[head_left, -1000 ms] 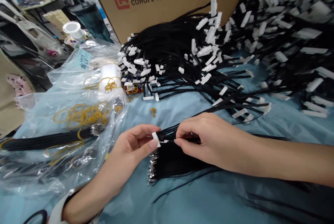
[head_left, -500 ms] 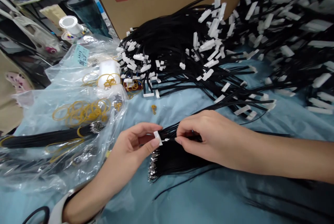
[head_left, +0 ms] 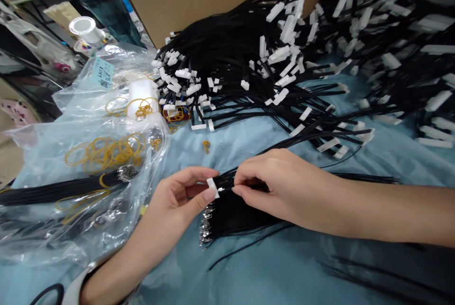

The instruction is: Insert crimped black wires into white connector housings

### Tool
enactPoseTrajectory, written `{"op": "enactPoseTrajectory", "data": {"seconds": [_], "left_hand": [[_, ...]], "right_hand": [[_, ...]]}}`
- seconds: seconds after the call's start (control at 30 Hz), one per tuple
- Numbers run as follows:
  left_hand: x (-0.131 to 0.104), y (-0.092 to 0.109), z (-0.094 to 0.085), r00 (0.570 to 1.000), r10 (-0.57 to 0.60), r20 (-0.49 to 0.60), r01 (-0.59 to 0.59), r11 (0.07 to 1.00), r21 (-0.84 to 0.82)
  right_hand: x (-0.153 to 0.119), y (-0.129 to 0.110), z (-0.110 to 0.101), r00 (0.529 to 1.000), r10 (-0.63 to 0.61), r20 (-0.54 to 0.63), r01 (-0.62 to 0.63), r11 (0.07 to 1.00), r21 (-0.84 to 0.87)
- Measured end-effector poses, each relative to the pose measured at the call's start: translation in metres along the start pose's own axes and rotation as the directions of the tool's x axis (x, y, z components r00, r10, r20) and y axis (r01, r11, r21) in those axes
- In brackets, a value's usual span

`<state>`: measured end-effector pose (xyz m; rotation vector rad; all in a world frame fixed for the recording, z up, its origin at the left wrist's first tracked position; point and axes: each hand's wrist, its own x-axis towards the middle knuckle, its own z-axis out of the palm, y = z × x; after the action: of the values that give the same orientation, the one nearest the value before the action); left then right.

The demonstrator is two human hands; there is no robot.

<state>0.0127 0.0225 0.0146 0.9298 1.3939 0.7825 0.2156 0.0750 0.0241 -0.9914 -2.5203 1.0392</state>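
The left hand pinches a white plug by the left end of a black wire bundle, near on the blue cloth. The right hand, just right, pinches a wire behind its metal tip.

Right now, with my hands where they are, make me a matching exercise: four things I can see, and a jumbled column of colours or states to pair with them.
Things:
1. left hand
2. right hand
3. cardboard box
4. elastic bands

Colours or states:
A. pinching a black wire near its metal tip
B. yellow and looped
C. holding a small white connector
D. printed with COHOPE TECH

Right pairs: 1-C, 2-A, 3-D, 4-B.
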Motion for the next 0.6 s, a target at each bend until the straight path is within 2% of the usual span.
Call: {"op": "enactPoseTrajectory", "data": {"seconds": [0.37,0.6], "left_hand": [[-0.0014,-0.0011,-0.0013,0.999,-0.032,-0.012,0.032,0.999,-0.012],[0.0009,-0.001,0.0005,0.999,-0.039,-0.016,0.039,0.999,-0.037]], "right_hand": [[0.0015,-0.0014,0.0009,1.0,0.01,0.011,-0.01,1.0,0.002],[0.002,-0.0029,-0.0018,1.0,0.015,0.005,-0.015,0.997,0.074]]}}
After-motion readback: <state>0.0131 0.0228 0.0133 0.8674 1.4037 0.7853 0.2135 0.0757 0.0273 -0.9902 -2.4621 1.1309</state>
